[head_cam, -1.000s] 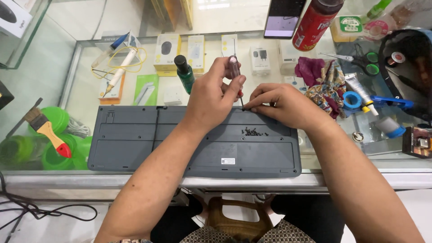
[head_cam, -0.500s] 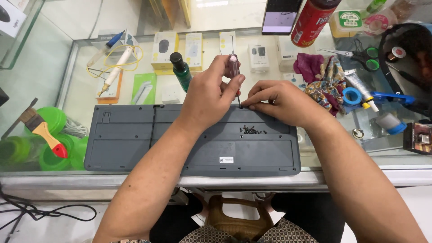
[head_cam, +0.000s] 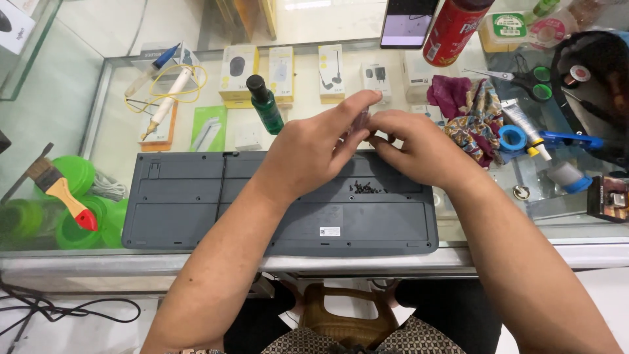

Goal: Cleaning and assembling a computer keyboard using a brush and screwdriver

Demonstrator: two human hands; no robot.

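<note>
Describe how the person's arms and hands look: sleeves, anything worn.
Both forearms are bare up to the frame's lower edge, with no sleeves in view. The left hand and right hand wear no gloves; no ring or watch shows. A patterned garment is visible in the lap below.

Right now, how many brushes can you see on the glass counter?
1: a wooden-handled brush with a red tip, lying over the green lids at the counter's left end. Others may be hidden among the clutter.

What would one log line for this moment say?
left hand: pinching small blurred tool | right hand: meeting it at the fingertips | keyboard: grey, underside up on glass counter | loose screws: piled on keyboard
</note>
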